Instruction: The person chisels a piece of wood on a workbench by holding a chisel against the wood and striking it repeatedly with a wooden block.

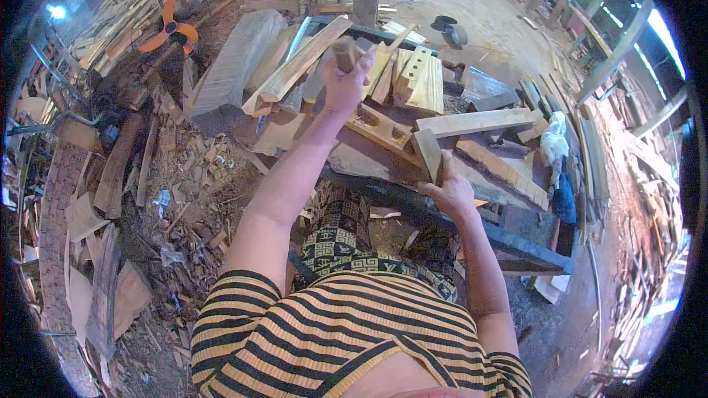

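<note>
My left hand [345, 85] is raised over the far side of the workbench, its fingers wrapped round a brown block of wood [344, 51]. Much of that block is hidden by the fingers. Nearer to me, my right hand [453, 193] grips the lower end of a short, pale piece of wood [426, 149], which stands tilted. Its top lies close to the end of a wooden beam [372, 127] with rectangular recesses cut into it. Whether the piece touches the beam I cannot tell. A pale board [478, 122] lies just beyond my right hand.
Behind the beam sits a block with round holes [414, 72]. A long timber [302, 63] and a thick grey beam [240, 63] lie at the left. A rough-edged plank [501, 173] and a plastic bag [554, 140] are at the right. An orange-bladed fan [171, 27] stands farther left, above scattered wood scraps.
</note>
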`<state>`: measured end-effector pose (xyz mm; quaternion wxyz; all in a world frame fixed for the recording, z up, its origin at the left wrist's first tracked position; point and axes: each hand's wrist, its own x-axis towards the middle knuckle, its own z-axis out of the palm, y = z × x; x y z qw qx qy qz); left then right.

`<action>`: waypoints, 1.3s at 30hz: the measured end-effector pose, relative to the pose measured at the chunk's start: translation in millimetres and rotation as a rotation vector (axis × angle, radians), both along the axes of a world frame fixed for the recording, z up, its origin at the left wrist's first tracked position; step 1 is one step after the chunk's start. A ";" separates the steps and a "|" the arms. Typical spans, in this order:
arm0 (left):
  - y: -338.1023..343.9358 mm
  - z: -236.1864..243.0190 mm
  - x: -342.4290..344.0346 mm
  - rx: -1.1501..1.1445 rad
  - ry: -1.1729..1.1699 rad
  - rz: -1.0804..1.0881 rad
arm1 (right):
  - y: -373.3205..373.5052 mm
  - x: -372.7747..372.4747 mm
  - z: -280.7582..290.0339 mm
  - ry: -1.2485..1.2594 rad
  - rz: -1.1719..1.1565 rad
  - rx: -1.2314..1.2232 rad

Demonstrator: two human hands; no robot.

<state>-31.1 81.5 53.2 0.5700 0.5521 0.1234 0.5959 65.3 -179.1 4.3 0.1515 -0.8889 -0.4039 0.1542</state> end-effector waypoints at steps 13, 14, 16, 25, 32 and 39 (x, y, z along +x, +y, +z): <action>-38.8 -25.4 22.8 0.368 0.144 -0.233 | -3.4 3.1 3.0 0.024 0.034 0.179; -42.2 -27.5 24.6 0.345 0.170 -0.197 | -5.2 2.4 8.4 0.139 -0.018 0.371; -44.8 -30.7 25.1 0.390 0.285 -0.156 | -9.5 -1.0 23.6 0.431 -0.118 0.741; -53.6 -40.9 24.6 0.362 0.314 -0.369 | 2.7 -37.3 67.0 0.402 0.047 0.930; -50.3 -41.1 23.6 0.394 0.326 -0.394 | -18.1 -46.2 79.1 0.560 -0.026 1.144; -48.9 -41.0 24.1 0.422 0.269 -0.388 | 7.3 -40.8 59.9 0.478 0.026 0.786</action>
